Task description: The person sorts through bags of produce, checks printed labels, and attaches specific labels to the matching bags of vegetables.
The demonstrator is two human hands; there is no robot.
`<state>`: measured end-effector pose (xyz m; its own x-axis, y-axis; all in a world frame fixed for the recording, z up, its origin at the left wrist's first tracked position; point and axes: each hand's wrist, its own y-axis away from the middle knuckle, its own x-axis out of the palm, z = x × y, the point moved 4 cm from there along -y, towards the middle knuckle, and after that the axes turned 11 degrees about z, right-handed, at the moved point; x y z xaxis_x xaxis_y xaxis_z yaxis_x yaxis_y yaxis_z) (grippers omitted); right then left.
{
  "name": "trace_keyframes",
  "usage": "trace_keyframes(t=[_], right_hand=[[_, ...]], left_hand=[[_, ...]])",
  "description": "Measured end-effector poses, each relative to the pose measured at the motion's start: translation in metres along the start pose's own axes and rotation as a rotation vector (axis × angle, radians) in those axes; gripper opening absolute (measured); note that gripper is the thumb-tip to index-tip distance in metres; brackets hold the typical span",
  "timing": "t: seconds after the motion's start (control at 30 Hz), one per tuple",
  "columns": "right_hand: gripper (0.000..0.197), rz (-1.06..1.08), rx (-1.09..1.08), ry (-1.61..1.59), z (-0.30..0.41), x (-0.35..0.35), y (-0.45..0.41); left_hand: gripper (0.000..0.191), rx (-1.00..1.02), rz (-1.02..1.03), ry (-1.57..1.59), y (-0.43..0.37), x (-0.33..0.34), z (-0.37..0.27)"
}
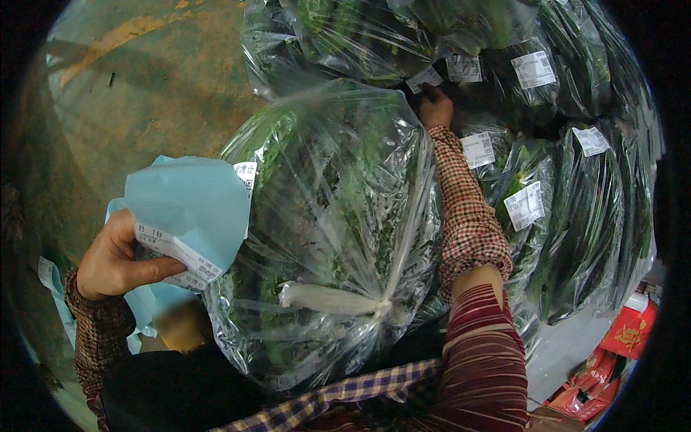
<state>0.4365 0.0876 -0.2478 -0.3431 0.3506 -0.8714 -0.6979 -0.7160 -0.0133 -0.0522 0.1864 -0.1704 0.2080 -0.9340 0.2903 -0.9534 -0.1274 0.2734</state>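
Note:
My left hand (pixel 127 259) pinches a light blue backing sheet (pixel 189 194) and white printed labels (pixel 175 251) between thumb and fingers. A large knotted clear plastic bag (pixel 329 216) of green vegetables lies before me, its twisted neck toward my body. My right hand (pixel 436 109) reaches past this bag and touches the lower edge of a white label (pixel 424 80) on a bag behind it; its fingers are partly in shadow, and whether they grip is unclear. More bagged green vegetables (pixel 588 216) lie at the right, several with a white label.
Further bags of greens (pixel 372 32) lie along the top. A worn green floor (pixel 162 97) with a yellow line is at the upper left. More light blue strips (pixel 56 291) hang below my left hand. Red packages (pixel 629 329) stand at the lower right.

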Motion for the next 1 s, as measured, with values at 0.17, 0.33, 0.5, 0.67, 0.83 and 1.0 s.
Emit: trace_keyframes(t=[0.17, 0.33, 0.5, 0.67, 0.83, 1.0], right_hand=[[0.032, -0.003, 0.014, 0.072, 0.004, 0.004, -0.002], [0.047, 0.094, 0.030, 0.413, -0.010, 0.002, -0.014], [0.047, 0.140, 0.081, 0.400, 0.014, 0.004, 0.002], [0.035, 0.199, 0.090, 0.077, 0.021, 0.009, -0.029], [0.019, 0.109, -0.068, -0.146, -0.057, 0.029, -0.084], [0.046, -0.038, -0.278, 0.091, -0.079, 0.031, -0.060]], left_hand=[[0.031, 0.012, -0.004, 0.002, 0.002, -0.001, -0.001], [0.031, 0.026, 0.010, 0.020, 0.000, 0.001, 0.001], [0.032, -0.017, 0.007, 0.070, 0.002, 0.001, 0.002], [0.035, -0.015, -0.005, 0.007, 0.005, -0.002, 0.002], [0.040, -0.047, -0.032, 0.104, 0.002, -0.001, 0.005], [0.044, -0.009, 0.036, 0.050, 0.002, -0.004, 0.013]])
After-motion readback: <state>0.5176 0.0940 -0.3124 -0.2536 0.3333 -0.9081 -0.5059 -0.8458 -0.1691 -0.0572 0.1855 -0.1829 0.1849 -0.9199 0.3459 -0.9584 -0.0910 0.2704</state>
